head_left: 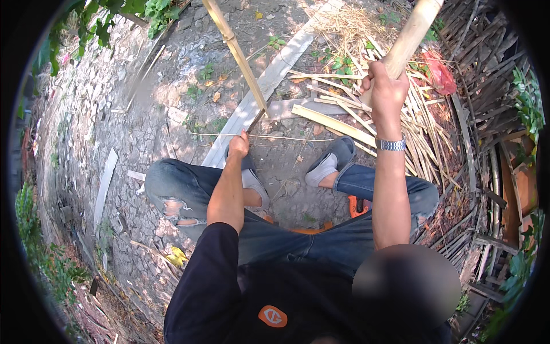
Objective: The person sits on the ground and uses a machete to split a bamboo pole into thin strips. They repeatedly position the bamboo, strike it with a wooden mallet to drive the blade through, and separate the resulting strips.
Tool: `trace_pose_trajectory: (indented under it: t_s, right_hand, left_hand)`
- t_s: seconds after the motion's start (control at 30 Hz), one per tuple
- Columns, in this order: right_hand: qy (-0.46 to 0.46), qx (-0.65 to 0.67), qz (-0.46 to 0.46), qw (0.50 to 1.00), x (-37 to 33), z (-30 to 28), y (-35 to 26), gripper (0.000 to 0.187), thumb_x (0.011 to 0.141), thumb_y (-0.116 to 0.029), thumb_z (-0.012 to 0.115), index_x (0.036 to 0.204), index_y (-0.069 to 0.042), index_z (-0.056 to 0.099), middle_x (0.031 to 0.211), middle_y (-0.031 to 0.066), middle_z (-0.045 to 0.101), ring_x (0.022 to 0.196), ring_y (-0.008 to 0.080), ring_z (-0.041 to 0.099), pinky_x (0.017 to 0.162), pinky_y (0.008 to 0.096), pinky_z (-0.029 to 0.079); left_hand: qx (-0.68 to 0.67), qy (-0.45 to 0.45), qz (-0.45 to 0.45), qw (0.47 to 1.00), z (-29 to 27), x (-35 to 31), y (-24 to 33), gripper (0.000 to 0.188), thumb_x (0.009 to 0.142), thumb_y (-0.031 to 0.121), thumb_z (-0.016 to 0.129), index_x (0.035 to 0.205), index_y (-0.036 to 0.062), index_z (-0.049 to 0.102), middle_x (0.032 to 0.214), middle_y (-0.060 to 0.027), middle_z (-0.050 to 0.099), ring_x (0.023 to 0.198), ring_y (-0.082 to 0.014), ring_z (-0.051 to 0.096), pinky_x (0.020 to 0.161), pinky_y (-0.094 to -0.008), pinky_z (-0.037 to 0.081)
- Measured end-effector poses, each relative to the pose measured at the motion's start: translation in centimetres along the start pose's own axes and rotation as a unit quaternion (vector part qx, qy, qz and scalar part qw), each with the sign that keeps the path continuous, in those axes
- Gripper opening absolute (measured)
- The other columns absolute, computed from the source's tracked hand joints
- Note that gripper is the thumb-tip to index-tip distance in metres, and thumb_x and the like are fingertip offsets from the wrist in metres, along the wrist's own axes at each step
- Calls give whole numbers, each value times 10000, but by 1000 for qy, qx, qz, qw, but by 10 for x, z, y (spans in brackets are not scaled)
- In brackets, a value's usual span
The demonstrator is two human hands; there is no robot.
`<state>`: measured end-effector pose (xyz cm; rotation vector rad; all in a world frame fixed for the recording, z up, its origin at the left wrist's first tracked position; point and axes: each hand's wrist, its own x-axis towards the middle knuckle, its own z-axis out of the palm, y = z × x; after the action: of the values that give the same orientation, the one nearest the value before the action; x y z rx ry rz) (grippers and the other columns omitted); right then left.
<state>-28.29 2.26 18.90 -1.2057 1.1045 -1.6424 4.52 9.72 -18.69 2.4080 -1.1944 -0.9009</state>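
Observation:
My left hand (239,144) is closed around the grip of what looks like a knife, its dark blade (255,121) pointing forward and to the right. The blade meets the lower end of a split bamboo length (235,43), which slants up and to the left. Raised at the right, my right hand (388,89) is wrapped round a thick pale wooden stick (413,35) that runs past the top edge. Beneath the blade, a long grey board (281,71) lies on the ground. Whether the blade is inside the bamboo or only against it, I cannot tell.
Several thin split strips (421,135) lie piled on the right, with a wider bamboo slat (332,123) beside them. Between my legs is an orange-handled tool (358,206). Stacked sticks (487,69) line the far right. A loose board piece (105,183) lies left.

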Motion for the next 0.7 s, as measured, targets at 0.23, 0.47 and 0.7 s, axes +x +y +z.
trace_pose_trajectory:
  t_s: [0.23,0.47,0.7]
  right_hand:
    - [85,10,7,996,-99,-6,91,105,877,5,598,860,-8,496,667,81,589,528,164,587,527,325,497]
    - [-199,-332,424,819,-191,-81,192,292,810,-128,696,1023,57,624,687,112,627,488,193,602,426,356,472]
    - [13,-36,188,981,-83,-34,75,117,901,-59,624,887,10,531,662,52,567,467,136,552,407,293,462]
  left_hand:
    - [-50,-40,-36,997,13,14,-9,802,1043,569,289,1007,-109,716,1053,-381,664,1121,-512,620,998,-531,473]
    - [5,19,6,1000,6,1,11,771,1041,556,324,1001,-106,720,1060,-385,660,1127,-510,618,995,-528,482]
    - [10,23,2,1000,7,-5,14,739,1032,555,370,1000,-91,728,1056,-386,656,1118,-511,624,1001,-544,480]
